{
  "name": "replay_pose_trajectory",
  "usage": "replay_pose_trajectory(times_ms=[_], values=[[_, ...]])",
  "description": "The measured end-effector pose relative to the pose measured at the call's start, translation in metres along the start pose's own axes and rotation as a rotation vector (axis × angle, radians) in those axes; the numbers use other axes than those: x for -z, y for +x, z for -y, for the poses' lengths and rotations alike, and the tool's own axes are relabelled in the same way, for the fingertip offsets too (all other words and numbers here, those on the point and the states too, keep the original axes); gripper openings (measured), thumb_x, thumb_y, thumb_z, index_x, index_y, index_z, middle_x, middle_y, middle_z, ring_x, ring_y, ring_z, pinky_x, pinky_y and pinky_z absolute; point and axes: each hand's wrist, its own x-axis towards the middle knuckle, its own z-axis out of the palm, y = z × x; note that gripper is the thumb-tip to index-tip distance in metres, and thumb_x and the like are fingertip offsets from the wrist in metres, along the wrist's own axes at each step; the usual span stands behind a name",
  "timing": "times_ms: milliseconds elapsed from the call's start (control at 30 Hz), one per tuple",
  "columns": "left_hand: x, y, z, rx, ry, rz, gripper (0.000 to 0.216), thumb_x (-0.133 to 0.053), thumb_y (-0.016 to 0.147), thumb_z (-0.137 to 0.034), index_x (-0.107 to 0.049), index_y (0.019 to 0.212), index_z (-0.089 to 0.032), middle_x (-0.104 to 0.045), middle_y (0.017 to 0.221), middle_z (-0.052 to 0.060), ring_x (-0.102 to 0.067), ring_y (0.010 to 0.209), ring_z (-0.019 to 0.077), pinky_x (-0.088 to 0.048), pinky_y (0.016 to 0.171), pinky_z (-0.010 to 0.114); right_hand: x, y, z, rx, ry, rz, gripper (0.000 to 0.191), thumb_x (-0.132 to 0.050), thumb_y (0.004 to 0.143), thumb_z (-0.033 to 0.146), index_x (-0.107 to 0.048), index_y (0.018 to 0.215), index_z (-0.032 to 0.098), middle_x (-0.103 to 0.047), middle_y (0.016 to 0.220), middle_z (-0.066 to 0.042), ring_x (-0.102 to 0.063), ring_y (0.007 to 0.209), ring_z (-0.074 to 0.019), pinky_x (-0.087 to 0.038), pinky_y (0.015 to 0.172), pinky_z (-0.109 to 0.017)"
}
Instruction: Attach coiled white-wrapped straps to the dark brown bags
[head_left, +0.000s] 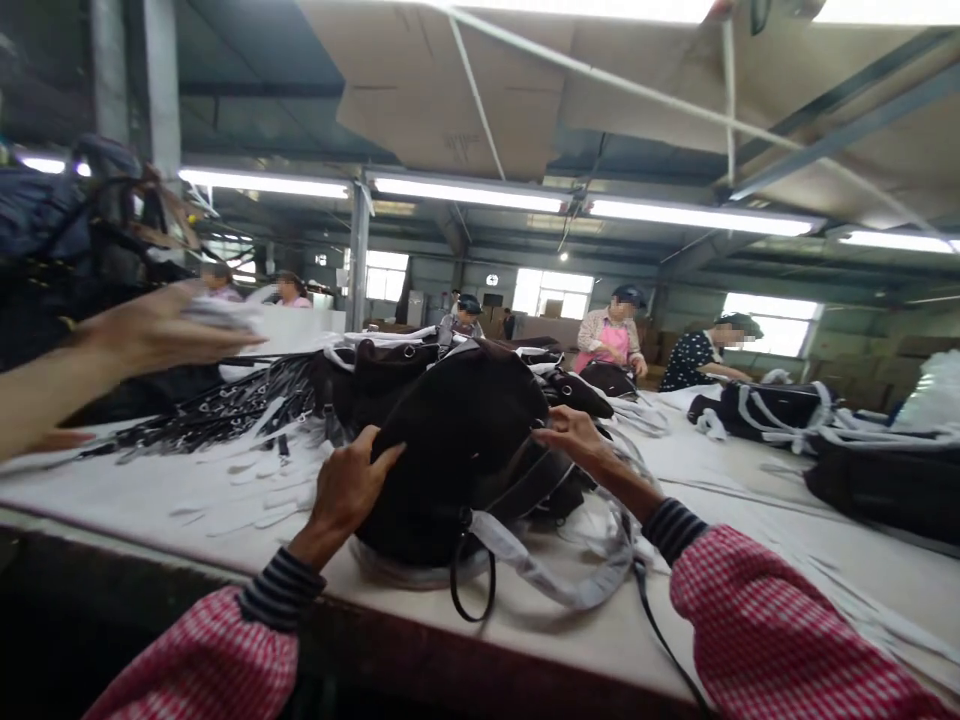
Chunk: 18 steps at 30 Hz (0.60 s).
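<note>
A black bag (457, 440) stands on the white table in front of me, its handle (555, 575) wrapped in pale covering and hanging toward the table's front edge. My left hand (349, 490) grips the bag's left side, thumb on the near face and fingers behind it. On the right, my right hand (574, 435) pinches the bag's edge near a small metal ring. A thin black strap loop (474, 580) dangles from the front. The bag's far side and base are hidden from me.
At the left, a co-worker's hand (157, 330) reaches in over a pile of black straps with metal clips (247, 400). More black bags (892, 490) lie at the right. Paper scraps (255, 500) litter the white table (720, 540). Several people work farther back.
</note>
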Motion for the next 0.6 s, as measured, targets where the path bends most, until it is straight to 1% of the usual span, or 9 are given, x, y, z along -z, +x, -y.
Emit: replay_pose_trajectory(times_ms=[67, 100, 167, 267, 367, 433, 467, 533, 600], values=[[0.008, -0.015, -0.009, -0.048, -0.059, -0.122, 0.029, -0.046, 0.098, -0.048, -0.060, 0.093, -0.023, -0.065, 0.074, 0.004, -0.067, 0.077, 0.0275, -0.036, 0.065, 0.030, 0.005, -0.012, 0.011, -0.006, 0.130, -0.107, 0.047, -0.082, 0.067, 0.055, -0.064, 0.087, 0.016, -0.055, 0.055, 0.004, -0.051, 0.051, -0.0148, -0.040, 0.050, -0.028], [0.014, -0.024, -0.014, -0.068, -0.116, -0.175, 0.029, -0.048, 0.097, -0.048, -0.060, 0.090, -0.023, -0.063, 0.071, 0.002, -0.065, 0.072, 0.0250, -0.035, 0.064, 0.029, 0.010, -0.020, 0.019, 0.020, 0.174, -0.159, 0.047, -0.082, 0.069, 0.056, -0.064, 0.084, 0.016, -0.055, 0.053, 0.003, -0.049, 0.048, -0.0138, -0.038, 0.048, -0.027], [0.030, -0.044, -0.028, -0.090, -0.251, -0.256, 0.029, -0.053, 0.094, -0.049, -0.059, 0.085, -0.022, -0.058, 0.064, -0.002, -0.059, 0.063, 0.0198, -0.034, 0.061, 0.028, 0.026, -0.038, 0.039, 0.111, 0.224, -0.245, 0.046, -0.083, 0.071, 0.056, -0.065, 0.080, 0.015, -0.060, 0.056, 0.001, -0.051, 0.047, -0.0126, -0.038, 0.045, -0.025], [0.057, -0.066, -0.055, -0.094, -0.419, -0.336, 0.032, -0.060, 0.090, -0.050, -0.058, 0.076, -0.022, -0.050, 0.058, -0.006, -0.050, 0.056, 0.0147, -0.034, 0.056, 0.025, 0.054, -0.065, 0.082, 0.241, 0.211, -0.401, 0.040, -0.086, 0.072, 0.050, -0.068, 0.080, 0.015, -0.064, 0.058, 0.000, -0.054, 0.046, -0.0124, -0.041, 0.043, -0.024], [0.084, -0.078, -0.087, -0.113, -0.525, -0.403, 0.034, -0.065, 0.090, -0.050, -0.058, 0.072, -0.021, -0.048, 0.057, -0.007, -0.047, 0.057, 0.0127, -0.034, 0.053, 0.024, 0.077, -0.080, 0.129, 0.414, 0.144, -0.641, 0.029, -0.085, 0.077, 0.041, -0.071, 0.082, 0.016, -0.066, 0.060, 0.000, -0.058, 0.047, -0.0133, -0.045, 0.043, -0.024], [0.101, -0.082, -0.107, -0.139, -0.589, -0.437, 0.032, -0.067, 0.090, -0.050, -0.062, 0.075, -0.021, -0.051, 0.060, -0.007, -0.047, 0.060, 0.0123, -0.035, 0.053, 0.023, 0.087, -0.078, 0.154, 0.571, 0.129, -0.754, 0.020, -0.081, 0.083, 0.034, -0.069, 0.083, 0.018, -0.066, 0.061, 0.002, -0.061, 0.050, -0.0133, -0.047, 0.046, -0.024], [0.110, -0.083, -0.115, -0.150, -0.614, -0.443, 0.032, -0.067, 0.090, -0.050, -0.064, 0.078, -0.021, -0.054, 0.062, -0.007, -0.048, 0.062, 0.0123, -0.036, 0.053, 0.023, 0.090, -0.072, 0.162, 0.648, 0.125, -0.775, 0.018, -0.080, 0.084, 0.031, -0.066, 0.082, 0.020, -0.065, 0.061, 0.003, -0.062, 0.052, -0.0132, -0.047, 0.048, -0.024], [0.124, -0.083, -0.126, -0.165, -0.610, -0.435, 0.033, -0.068, 0.089, -0.053, -0.068, 0.083, -0.021, -0.057, 0.064, -0.006, -0.050, 0.063, 0.0125, -0.037, 0.054, 0.023, 0.092, -0.053, 0.170, 0.748, 0.104, -0.752, 0.019, -0.079, 0.084, 0.029, -0.061, 0.083, 0.022, -0.061, 0.063, 0.005, -0.063, 0.057, -0.0131, -0.048, 0.052, -0.024], [0.132, -0.078, -0.126, -0.167, -0.535, -0.411, 0.035, -0.067, 0.087, -0.056, -0.070, 0.084, -0.021, -0.060, 0.065, -0.005, -0.052, 0.064, 0.0136, -0.039, 0.055, 0.023, 0.088, -0.026, 0.163, 0.748, 0.063, -0.694, 0.021, -0.076, 0.085, 0.032, -0.058, 0.084, 0.023, -0.060, 0.068, 0.005, -0.063, 0.061, -0.0134, -0.049, 0.057, -0.025]])
